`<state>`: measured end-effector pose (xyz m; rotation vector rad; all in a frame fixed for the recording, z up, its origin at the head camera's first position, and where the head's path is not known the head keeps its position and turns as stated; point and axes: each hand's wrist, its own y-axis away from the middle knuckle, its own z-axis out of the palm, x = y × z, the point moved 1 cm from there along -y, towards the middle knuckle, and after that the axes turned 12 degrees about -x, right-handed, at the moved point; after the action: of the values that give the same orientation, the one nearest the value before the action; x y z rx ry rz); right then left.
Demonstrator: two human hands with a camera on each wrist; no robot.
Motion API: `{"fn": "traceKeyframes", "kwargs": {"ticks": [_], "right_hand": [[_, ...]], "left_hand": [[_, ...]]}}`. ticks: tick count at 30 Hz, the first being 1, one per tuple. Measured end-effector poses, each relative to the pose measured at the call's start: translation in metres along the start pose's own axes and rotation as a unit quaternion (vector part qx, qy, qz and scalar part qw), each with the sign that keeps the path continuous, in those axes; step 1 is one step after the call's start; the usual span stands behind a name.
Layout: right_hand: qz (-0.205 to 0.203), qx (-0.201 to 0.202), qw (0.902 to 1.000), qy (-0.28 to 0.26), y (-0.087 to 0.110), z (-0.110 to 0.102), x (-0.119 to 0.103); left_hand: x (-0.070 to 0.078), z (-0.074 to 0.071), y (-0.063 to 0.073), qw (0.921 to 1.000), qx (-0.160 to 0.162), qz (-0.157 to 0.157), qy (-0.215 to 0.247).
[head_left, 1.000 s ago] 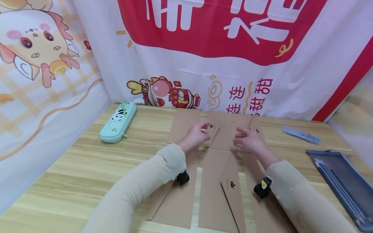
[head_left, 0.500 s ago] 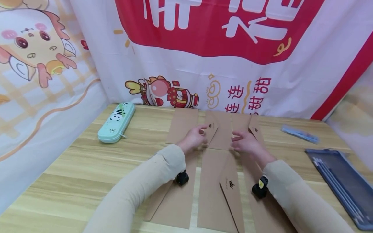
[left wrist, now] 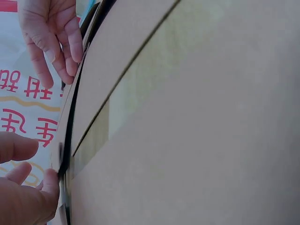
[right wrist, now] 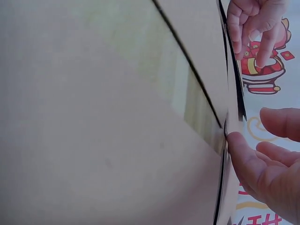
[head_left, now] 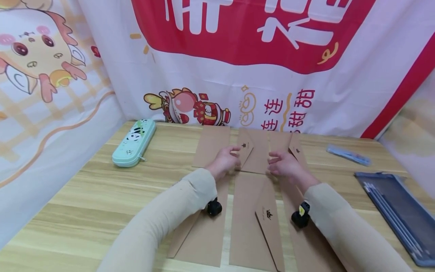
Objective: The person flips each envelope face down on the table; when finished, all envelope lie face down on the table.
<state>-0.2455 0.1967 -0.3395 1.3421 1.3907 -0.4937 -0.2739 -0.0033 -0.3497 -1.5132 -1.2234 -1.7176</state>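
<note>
Brown paper envelopes lie on the table in two rows of three. My left hand [head_left: 224, 160] is at the left edge of the far middle envelope [head_left: 257, 156], its fingers loosely bent. At that envelope's right edge is my right hand [head_left: 287, 168], with relaxed fingers. In the right wrist view, the right hand's fingertips [right wrist: 236, 140] touch an envelope edge while the thumb stays apart. The left wrist view has the left hand's fingertips [left wrist: 50, 180] against an edge too. Nearer lies the near middle envelope [head_left: 249, 223], its flap printed with a crown.
A mint panda pencil case [head_left: 134, 141] stands at the back left. To the right are a light blue flat case [head_left: 348, 155] and a dark mesh pouch [head_left: 395, 215] with pencils. Behind the table hangs a printed cloth [head_left: 204, 71].
The right hand has shifted slightly left, toward the far middle envelope, and both hands have come a little nearer. That envelope's near edge now shows a darker line. The view has drifted slightly.
</note>
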Motion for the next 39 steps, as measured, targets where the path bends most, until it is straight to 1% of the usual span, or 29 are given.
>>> {"fn": "traceKeyframes", "kwargs": {"ticks": [3,7,10,13,16,17,22,25,28,31,35,39], "right_hand": [[0.001,-0.005,1.0,0.006,-0.001,0.0,-0.002],[-0.01,-0.017,0.9998,0.0,-0.004,0.002,-0.004],[-0.018,-0.022,0.9996,-0.002,-0.006,0.005,-0.005],[-0.024,-0.025,0.9994,0.002,-0.01,0.009,-0.007],[-0.028,-0.033,0.999,0.012,-0.015,0.014,-0.008],[-0.029,-0.035,0.9989,0.011,-0.016,0.016,-0.009],[-0.033,-0.05,0.9982,0.006,-0.021,0.027,-0.016],[-0.032,-0.07,0.997,0.009,-0.022,0.032,-0.021],[-0.035,-0.089,0.9953,0.012,-0.024,0.037,-0.025],[-0.037,-0.1,0.9942,0.018,-0.028,0.043,-0.029],[-0.031,-0.108,0.9934,0.021,-0.032,0.05,-0.034],[-0.027,-0.122,0.9922,0.001,-0.035,0.057,-0.038]], "left_hand": [[0.002,-0.001,0.001,0.9998,0.012,0.013,-0.001],[0.003,-0.003,0.002,0.9988,0.038,0.029,-0.006],[0.003,-0.004,0.002,0.9965,0.061,0.054,-0.02],[0.004,-0.007,0.003,0.9919,0.087,0.087,-0.034],[0.006,-0.012,0.005,0.9886,0.104,0.106,-0.026],[0.006,-0.014,0.007,0.988,0.107,0.108,-0.024],[0.009,-0.022,0.014,0.9881,0.113,0.104,-0.009],[0.012,-0.027,0.02,0.9887,0.11,0.101,-0.005],[0.016,-0.029,0.025,0.9884,0.109,0.105,-0.005],[0.02,-0.032,0.029,0.9875,0.109,0.114,-0.006],[0.027,-0.034,0.033,0.9846,0.109,0.136,-0.013],[0.035,-0.035,0.036,0.9825,0.101,0.156,-0.011]]}}
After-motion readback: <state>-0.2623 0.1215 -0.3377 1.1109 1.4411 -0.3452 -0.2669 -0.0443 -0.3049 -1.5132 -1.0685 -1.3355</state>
